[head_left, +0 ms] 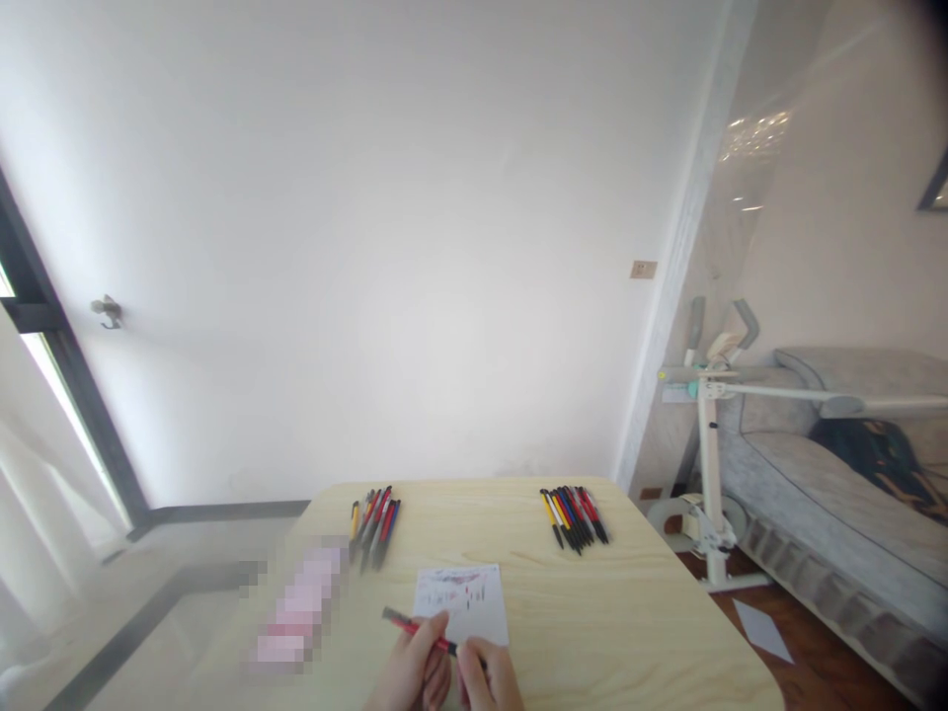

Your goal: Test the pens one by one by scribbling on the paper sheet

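A red pen (401, 621) with a grey end and a dark end slants between my two hands above a sheet of paper. My left hand (416, 664) is closed around its middle, the grey end sticking out to the left. My right hand (486, 675) pinches at the dark end; its fingertips hide part of it. The white paper (481, 617) lies on the table just beyond my hands, with dark and reddish pen marks on its upper half.
Several pens (377, 523) lie in a group at the table's left back, and several more (572, 518) at the right back. A blurred pink patch (300, 602) covers the left edge of the wooden table (607, 632). An exercise bike (711, 444) and a grey sofa (800, 474) stand at right.
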Tool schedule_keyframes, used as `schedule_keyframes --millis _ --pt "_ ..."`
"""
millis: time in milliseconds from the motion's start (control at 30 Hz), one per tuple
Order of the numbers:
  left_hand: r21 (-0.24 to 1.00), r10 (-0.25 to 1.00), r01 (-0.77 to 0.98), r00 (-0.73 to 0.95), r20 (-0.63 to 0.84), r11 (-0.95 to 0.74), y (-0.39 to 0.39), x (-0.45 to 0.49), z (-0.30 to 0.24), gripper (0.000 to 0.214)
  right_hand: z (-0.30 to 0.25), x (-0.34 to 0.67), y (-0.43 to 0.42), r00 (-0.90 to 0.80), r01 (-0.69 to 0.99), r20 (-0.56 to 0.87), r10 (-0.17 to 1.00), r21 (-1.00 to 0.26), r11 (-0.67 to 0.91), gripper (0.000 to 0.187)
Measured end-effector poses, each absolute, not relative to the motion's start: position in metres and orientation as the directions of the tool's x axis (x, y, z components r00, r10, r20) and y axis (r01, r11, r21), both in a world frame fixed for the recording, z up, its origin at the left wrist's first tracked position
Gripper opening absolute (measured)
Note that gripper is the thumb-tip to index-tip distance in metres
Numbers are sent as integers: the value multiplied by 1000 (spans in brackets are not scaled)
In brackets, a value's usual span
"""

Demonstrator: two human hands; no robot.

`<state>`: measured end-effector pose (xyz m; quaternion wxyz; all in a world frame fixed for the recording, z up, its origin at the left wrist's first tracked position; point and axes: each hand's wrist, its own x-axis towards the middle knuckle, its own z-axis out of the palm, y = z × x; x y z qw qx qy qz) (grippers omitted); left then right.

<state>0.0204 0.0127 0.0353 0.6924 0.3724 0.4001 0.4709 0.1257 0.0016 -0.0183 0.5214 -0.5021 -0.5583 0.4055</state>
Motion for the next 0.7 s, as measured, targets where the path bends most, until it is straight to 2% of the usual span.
schedule_keyframes --millis 100,267,433,533,600,700 --pt "885 937 -355 281 -205 301 15 18 33 58 -20 129 2 22 232 285 958 -934 272 57" --pt "863 918 -372 328 -222 342 15 16 35 59 -14 132 -4 37 456 424 905 -813 362 51" --pt "816 884 -404 392 -253 413 18 13 35 61 9 141 -1 -226 544 514 828 -638 545 34" --pt "786 867 -423 415 -275 452 19 11 34 62 14 144 3 -281 568 557 781 -559 604 29" --pt "795 879 -424 395 -267 433 18 11 33 61 11 143 3 -261 557 560 786 -578 596 29" --pt "830 902 -405 357 -242 383 17 12 32 62 2 140 0 -152 519 523 839 -680 518 32"
